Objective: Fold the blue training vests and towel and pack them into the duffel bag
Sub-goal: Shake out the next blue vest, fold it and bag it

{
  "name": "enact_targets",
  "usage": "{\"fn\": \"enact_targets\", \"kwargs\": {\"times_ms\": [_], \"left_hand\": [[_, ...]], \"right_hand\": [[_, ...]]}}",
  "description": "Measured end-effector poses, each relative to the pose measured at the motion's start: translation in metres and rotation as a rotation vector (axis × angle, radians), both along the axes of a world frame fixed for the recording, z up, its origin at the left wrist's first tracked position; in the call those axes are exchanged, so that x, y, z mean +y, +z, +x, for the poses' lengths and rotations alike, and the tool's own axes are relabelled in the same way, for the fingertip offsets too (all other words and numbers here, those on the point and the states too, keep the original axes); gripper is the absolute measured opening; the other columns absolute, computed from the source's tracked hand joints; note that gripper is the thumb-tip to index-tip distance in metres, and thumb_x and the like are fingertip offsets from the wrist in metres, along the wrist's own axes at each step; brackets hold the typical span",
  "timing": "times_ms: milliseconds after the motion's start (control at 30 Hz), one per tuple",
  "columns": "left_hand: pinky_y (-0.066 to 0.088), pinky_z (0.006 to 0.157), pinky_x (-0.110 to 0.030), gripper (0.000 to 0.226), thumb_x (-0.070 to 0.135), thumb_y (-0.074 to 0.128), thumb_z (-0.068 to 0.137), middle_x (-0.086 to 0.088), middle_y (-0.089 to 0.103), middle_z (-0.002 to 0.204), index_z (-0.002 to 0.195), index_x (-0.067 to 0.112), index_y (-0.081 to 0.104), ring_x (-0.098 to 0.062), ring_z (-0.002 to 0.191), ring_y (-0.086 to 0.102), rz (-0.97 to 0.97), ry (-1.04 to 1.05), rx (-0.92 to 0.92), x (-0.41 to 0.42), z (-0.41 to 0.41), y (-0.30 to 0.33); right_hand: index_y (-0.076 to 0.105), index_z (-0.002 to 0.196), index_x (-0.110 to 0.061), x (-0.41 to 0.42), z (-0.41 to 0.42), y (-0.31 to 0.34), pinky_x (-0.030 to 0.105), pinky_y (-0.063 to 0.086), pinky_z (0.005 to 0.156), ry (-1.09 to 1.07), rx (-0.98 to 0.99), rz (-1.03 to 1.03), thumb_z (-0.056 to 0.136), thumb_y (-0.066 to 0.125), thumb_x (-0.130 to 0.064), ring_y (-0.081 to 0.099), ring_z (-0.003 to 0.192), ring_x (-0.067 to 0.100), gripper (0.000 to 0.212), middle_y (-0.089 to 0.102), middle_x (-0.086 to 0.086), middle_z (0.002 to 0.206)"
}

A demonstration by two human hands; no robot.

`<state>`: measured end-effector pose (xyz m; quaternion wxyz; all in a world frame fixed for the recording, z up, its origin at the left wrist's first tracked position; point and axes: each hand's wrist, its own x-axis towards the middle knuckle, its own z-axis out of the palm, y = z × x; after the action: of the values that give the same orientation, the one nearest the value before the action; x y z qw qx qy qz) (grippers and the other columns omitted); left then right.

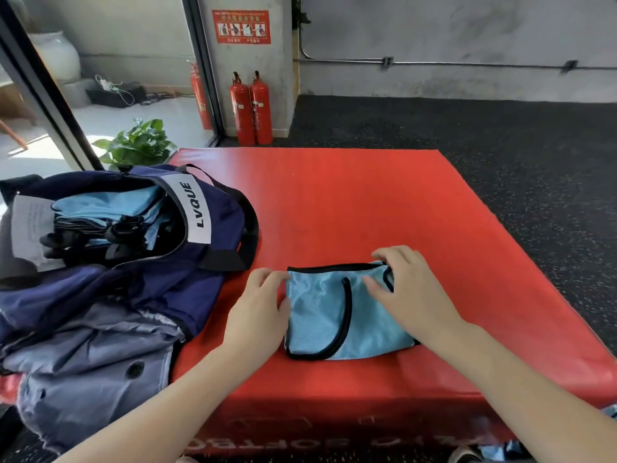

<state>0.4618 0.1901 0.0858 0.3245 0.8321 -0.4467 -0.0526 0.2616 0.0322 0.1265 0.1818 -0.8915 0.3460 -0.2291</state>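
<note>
A light-blue training vest with black trim lies folded into a small rectangle on the red mat, near its front edge. My left hand grips the vest's left edge, thumb against the fabric. My right hand pinches the upper right corner of the vest, fingers curled over the black trim. The navy duffel bag marked LVQUE lies open at the left, with several folded blue vests stacked inside it.
Grey-blue lining fabric of the bag spreads over the mat's left front corner. Two red fire extinguishers stand by the back wall, a potted plant behind the bag. Dark speckled floor surrounds the mat. Blue cloth shows at the bottom right.
</note>
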Motion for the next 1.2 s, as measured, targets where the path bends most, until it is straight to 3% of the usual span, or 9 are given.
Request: {"fn": "enact_targets", "kwargs": {"times_ms": [167,300,400,533,667,800,967,1067,1200], "left_hand": [[0.041,0.107,-0.045,0.038,0.013,0.068,0.087,-0.001,0.039,0.15,0.122,0.027,0.064,-0.02,0.131,0.046,-0.013,-0.166,-0.064,-0.022,0.008,0.006],[0.029,0.114,-0.045,0.036,0.019,0.061,0.093,0.0,0.025,0.162,0.124,0.035,0.063,-0.02,0.145,0.031,0.14,-0.24,-0.08,-0.032,0.011,0.009],[0.028,0.109,-0.045,0.031,0.028,0.057,0.095,0.007,0.043,0.149,0.123,0.04,0.064,-0.018,0.138,0.039,0.245,-0.256,-0.084,-0.034,0.016,0.007],[0.036,0.095,-0.038,0.019,0.034,0.059,0.093,0.016,0.059,0.107,0.108,0.041,0.068,-0.009,0.101,0.053,0.202,-0.263,-0.115,-0.028,0.015,0.007],[0.05,0.088,-0.039,0.022,0.043,0.06,0.088,0.017,0.056,0.085,0.107,0.037,0.07,-0.003,0.08,0.056,0.152,-0.404,-0.1,-0.019,0.002,0.008],[0.05,0.089,-0.034,0.026,0.042,0.059,0.094,0.018,0.053,0.097,0.117,0.035,0.068,-0.006,0.087,0.056,0.117,-0.456,-0.153,-0.012,-0.008,0.004],[0.05,0.086,-0.037,0.018,0.031,0.067,0.092,0.012,0.053,0.115,0.11,0.031,0.073,-0.011,0.102,0.05,0.055,-0.47,-0.283,-0.015,-0.006,0.001],[0.051,0.086,-0.038,0.016,0.029,0.067,0.091,0.012,0.057,0.117,0.106,0.029,0.075,-0.013,0.108,0.051,0.058,-0.451,-0.281,-0.016,-0.007,0.002],[0.049,0.088,-0.033,0.02,0.036,0.064,0.094,0.015,0.059,0.117,0.109,0.029,0.075,-0.01,0.112,0.051,0.095,-0.444,-0.271,-0.015,-0.008,0.003]], "right_hand": [[0.061,0.101,-0.03,0.049,-0.004,0.0,0.023,0.048,0.064,0.063,0.079,0.299,0.093,0.063,-0.052,0.058,0.064,0.003,0.023,0.065,-0.01,0.08],[0.056,0.092,-0.033,0.059,-0.009,-0.015,0.027,0.049,0.066,0.048,0.345,0.239,0.091,0.05,-0.069,0.06,0.071,0.005,0.036,0.064,-0.01,0.077],[0.053,0.092,-0.033,0.05,-0.014,-0.02,0.031,0.049,0.069,-0.001,0.411,0.133,0.091,0.041,-0.074,0.062,0.078,0.009,0.043,0.064,-0.01,0.08],[0.052,0.089,-0.03,0.017,-0.024,-0.026,0.038,0.049,0.076,-0.086,0.39,0.03,0.089,0.037,-0.075,0.062,0.088,0.019,0.047,0.062,-0.008,0.088],[0.053,0.13,-0.025,-0.017,-0.034,-0.031,0.041,0.041,0.101,-0.148,0.392,-0.005,0.095,0.041,-0.065,0.048,0.128,0.025,0.054,0.054,-0.003,0.137],[0.053,0.132,-0.028,-0.012,-0.031,-0.034,0.032,0.029,0.107,-0.016,0.268,-0.013,0.092,0.037,-0.068,0.037,0.136,0.013,0.058,0.05,-0.01,0.138],[0.063,0.117,-0.032,0.012,-0.021,-0.044,0.025,0.027,0.108,0.242,0.242,-0.073,0.089,0.044,-0.071,0.043,0.128,0.004,0.051,0.054,-0.017,0.128],[0.067,0.114,-0.033,0.013,-0.021,-0.049,0.027,0.03,0.108,0.279,0.209,-0.09,0.09,0.051,-0.063,0.046,0.123,0.004,0.041,0.056,-0.018,0.124],[0.073,0.1,-0.031,0.01,-0.018,-0.052,0.03,0.04,0.095,0.287,0.11,-0.126,0.09,0.068,-0.042,0.057,0.107,0.006,0.016,0.064,-0.018,0.108]]}}
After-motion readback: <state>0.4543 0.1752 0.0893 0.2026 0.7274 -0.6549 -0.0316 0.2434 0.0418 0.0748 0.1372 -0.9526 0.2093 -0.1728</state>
